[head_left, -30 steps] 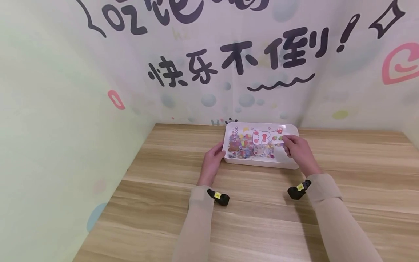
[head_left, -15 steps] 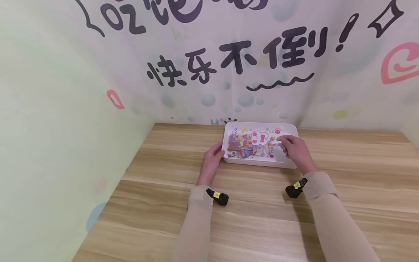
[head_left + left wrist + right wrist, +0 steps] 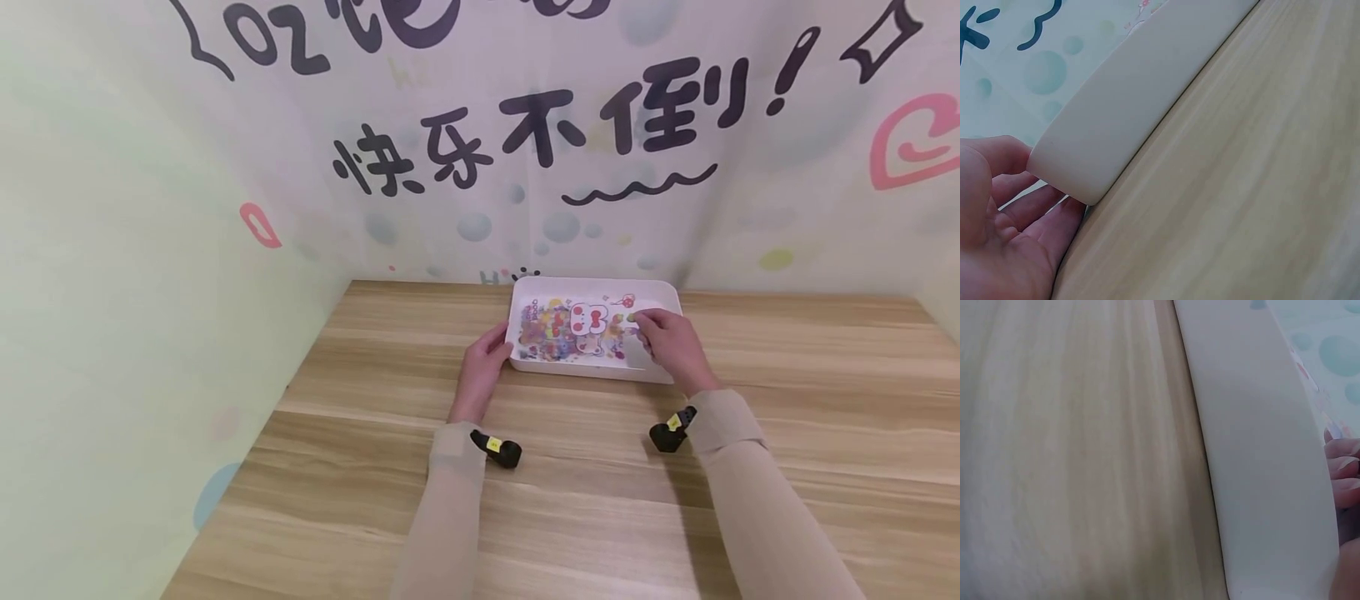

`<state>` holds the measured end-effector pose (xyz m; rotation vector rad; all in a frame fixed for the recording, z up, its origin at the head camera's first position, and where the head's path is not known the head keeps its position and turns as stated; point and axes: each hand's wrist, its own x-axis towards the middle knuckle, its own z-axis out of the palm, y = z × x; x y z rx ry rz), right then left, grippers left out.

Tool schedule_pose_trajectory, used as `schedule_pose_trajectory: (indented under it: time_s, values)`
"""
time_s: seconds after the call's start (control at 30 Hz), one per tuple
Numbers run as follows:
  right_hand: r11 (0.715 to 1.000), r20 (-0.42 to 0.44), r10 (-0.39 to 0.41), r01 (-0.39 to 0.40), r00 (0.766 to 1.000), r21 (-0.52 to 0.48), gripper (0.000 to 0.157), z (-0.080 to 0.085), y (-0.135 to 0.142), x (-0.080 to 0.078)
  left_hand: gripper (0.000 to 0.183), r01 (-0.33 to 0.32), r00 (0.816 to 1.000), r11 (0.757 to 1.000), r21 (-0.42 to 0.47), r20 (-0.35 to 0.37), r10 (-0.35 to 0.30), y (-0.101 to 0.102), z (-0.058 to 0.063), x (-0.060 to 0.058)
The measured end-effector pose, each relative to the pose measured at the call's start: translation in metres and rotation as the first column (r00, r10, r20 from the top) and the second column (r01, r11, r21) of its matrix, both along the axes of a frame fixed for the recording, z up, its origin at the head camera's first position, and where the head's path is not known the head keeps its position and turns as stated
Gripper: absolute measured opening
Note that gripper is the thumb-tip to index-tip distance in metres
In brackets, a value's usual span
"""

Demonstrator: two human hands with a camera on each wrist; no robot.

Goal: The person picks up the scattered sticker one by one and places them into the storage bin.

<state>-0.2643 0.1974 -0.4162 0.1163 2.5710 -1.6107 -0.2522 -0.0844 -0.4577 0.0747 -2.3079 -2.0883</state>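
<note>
In the head view, a white tray (image 3: 592,367) holds a clear plastic bag (image 3: 588,319) printed with a rabbit's head and small pictures. Several small colourful pieces show through its left part; they are too small to name. At the tray's left end, my left hand (image 3: 481,372) holds the near corner, thumb in front and fingers along the side, as the left wrist view also shows. My right hand (image 3: 672,342) pinches the bag's right end over the tray. In the right wrist view only some fingers (image 3: 1344,465) appear behind the tray wall; the pinch itself is hidden there.
The tray stands on a wood-grain table (image 3: 585,517), close to its back edge. Behind it hangs a white cloth wall (image 3: 465,242) with black lettering and bubbles. Another pale wall (image 3: 120,333) closes the left side. Black wrist cameras (image 3: 498,450) sit on both sleeves.
My right hand has shifted slightly left relative to the tray, and the bag's printed rabbit has slid a little left with it. The left hand keeps its place at the tray corner.
</note>
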Motion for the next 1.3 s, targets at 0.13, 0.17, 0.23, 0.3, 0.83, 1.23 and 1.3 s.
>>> schedule_pose_trajectory:
  time_s: [0.13,0.17,0.23,0.3,0.83,1.23,1.3]
  values:
    - [1.000,-0.004,0.010,-0.009,1.000,0.025,0.050,-0.0007,-0.0004,-0.0004,0.036,0.000,1.000,1.000,0.001,0.001,0.000,-0.0004,-0.0008,-0.0006]
    - [0.999,-0.003,0.010,-0.010,1.000,0.031,0.050,-0.0009,-0.0005,-0.0006,0.036,0.000,1.000,1.000,0.000,0.004,0.000,-0.0003,-0.0008,-0.0006]
    - [0.999,0.000,0.016,-0.016,1.000,0.051,0.051,-0.0019,-0.0003,-0.0010,0.036,-0.001,1.000,1.000,0.005,0.004,0.001,-0.0004,-0.0008,-0.0004]
    - [0.998,0.005,0.019,-0.019,1.000,0.066,0.051,-0.0027,-0.0003,-0.0016,0.037,-0.003,1.000,1.000,0.007,0.004,0.003,-0.0003,-0.0004,-0.0004]
    - [0.985,-0.012,0.072,-0.069,0.997,0.160,0.041,-0.0075,-0.0012,-0.0093,0.038,-0.007,1.000,1.000,0.027,0.006,0.007,-0.0014,0.0003,-0.0015]
    - [0.968,0.041,0.123,-0.129,0.992,0.213,0.035,-0.0043,-0.0036,-0.0083,0.038,-0.015,1.000,1.000,0.024,0.020,0.015,-0.0008,-0.0009,-0.0027]
    - [0.966,0.052,0.133,-0.141,0.990,0.216,0.035,-0.0033,-0.0042,-0.0089,0.039,-0.018,1.000,1.000,0.015,0.023,0.017,-0.0012,-0.0006,-0.0026]
